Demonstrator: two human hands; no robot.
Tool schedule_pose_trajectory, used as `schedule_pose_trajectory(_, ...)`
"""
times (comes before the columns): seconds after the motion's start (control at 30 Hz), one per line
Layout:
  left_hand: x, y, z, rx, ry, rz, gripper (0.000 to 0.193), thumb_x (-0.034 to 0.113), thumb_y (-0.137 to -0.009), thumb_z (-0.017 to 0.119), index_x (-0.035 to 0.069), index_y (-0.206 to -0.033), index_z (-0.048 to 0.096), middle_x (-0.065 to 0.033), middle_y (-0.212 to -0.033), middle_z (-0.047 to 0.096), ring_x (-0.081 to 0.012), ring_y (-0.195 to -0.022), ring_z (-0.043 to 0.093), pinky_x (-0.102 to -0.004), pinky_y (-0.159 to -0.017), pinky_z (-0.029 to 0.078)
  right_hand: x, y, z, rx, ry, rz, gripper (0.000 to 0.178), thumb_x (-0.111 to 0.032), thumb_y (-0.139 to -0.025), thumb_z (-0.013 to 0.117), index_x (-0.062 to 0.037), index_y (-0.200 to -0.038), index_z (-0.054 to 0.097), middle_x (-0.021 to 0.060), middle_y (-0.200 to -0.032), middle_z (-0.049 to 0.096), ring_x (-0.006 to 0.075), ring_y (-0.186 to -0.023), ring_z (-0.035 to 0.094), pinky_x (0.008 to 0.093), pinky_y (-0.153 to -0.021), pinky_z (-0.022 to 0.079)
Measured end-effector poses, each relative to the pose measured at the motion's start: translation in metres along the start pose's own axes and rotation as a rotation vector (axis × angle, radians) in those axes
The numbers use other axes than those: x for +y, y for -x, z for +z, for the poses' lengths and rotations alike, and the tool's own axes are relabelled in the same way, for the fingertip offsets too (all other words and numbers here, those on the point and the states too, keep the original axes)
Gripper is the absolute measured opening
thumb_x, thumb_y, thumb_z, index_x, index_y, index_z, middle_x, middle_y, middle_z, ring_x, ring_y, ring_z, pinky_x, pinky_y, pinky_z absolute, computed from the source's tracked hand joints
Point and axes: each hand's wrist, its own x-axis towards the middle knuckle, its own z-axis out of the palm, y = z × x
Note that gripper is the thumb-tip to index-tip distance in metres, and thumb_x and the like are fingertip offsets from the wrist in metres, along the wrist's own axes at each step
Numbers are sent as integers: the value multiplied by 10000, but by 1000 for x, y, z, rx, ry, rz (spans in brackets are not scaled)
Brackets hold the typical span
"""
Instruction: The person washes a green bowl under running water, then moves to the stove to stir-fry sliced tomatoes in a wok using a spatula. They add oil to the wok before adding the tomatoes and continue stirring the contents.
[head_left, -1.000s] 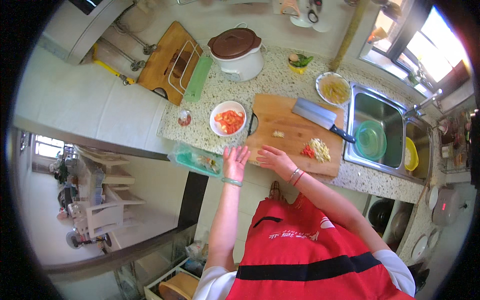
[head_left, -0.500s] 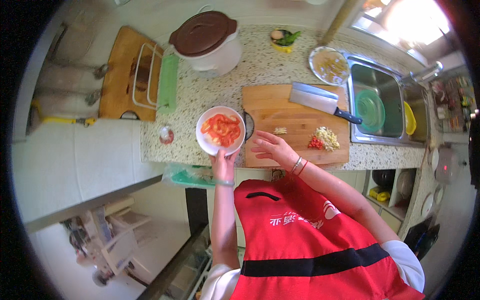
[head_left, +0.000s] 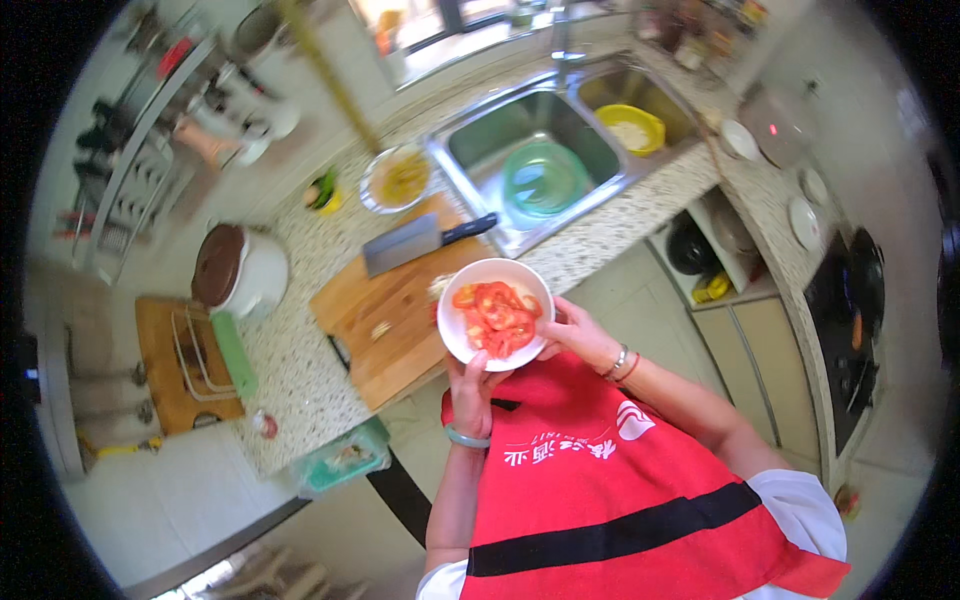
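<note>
A white bowl (head_left: pixel 449 333) of sliced tomatoes (head_left: pixel 497 316) is held up in front of my red apron, over the near edge of the counter. My left hand (head_left: pixel 472 388) grips its lower left side, the thumb over the rim. On the other side, my right hand (head_left: pixel 583 338) holds the rim with fingers curled around it. Beyond the bowl lies a wooden cutting board (head_left: pixel 345 296) with a cleaver (head_left: pixel 405 244) on it. A little heap of pale chopped pieces (head_left: pixel 380 328) sits on the board, and the bowl partly hides another chopped pile.
A double sink (head_left: pixel 468 160) holds a green basin (head_left: pixel 545 180) and a yellow strainer (head_left: pixel 640 125). Beside it stands a plate of yellowish food (head_left: pixel 398 180). A lidded white pot (head_left: pixel 262 272) is at the left. Far right, a dark pan (head_left: pixel 866 275) rests on the stove (head_left: pixel 838 375).
My view has turned to the right. The bowl has left its place beside the board and moved right, off the counter. My right hand has come from empty to holding its rim.
</note>
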Motion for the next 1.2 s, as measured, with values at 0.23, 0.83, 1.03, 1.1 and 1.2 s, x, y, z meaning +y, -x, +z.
schedule_pose_trajectory(0.23, -118, 36, 205, -448, 35, -275, 494, 110, -891, 553, 91, -1312, 295, -122, -1318, 416, -254, -1195, 465, -418, -966, 438, -48, 196, -167, 421, -85, -192, 504, -165, -879, 579, 6, -1301, 361, 142, -1008, 610, 200, -783, 659, 305, -654, 571)
schedule_pose_trajectory(0.83, -298, 38, 550, -999, -498, -730, 596, 403, -892, 454, 25, -1342, 359, -131, -1286, 514, -267, -1103, 567, -387, -840, 529, -50, 483, -445, 1493, -191, -456, 342, -323, -951, 494, -27, -1068, 620, 65, -895, 672, 88, -718, 613, 222, -596, 474)
schedule_pose_trajectory(1.03, -343, 34, 646, -1066, -574, -702, 605, 431, -888, 459, 30, -1331, 370, -124, -1270, 527, -257, -1089, 574, -402, -829, 526, 7, 566, -573, 1903, 323, -80, 312, -273, -913, 535, -33, -1093, 620, 113, -975, 674, 255, -805, 640, 331, -700, 498)
schedule_pose_trajectory(1.1, -363, 28, 666, -1024, -587, -710, 583, 419, -884, 483, 47, -1320, 375, -127, -1259, 518, -259, -1089, 562, -402, -794, 544, 30, 584, -607, 1986, 506, 63, 316, -250, -894, 554, -28, -1112, 608, 148, -1025, 655, 332, -876, 622, 378, -765, 493)
schedule_pose_trajectory(1.2, -381, 32, 706, -986, -629, -679, 532, 373, -881, 520, 61, -1292, 391, -125, -1226, 511, -261, -1084, 547, -413, -765, 560, 43, 622, -661, 2000, 617, 323, 423, -216, -861, 584, -18, -1228, 516, 182, -1220, 554, 354, -1125, 516, 416, -899, 449)
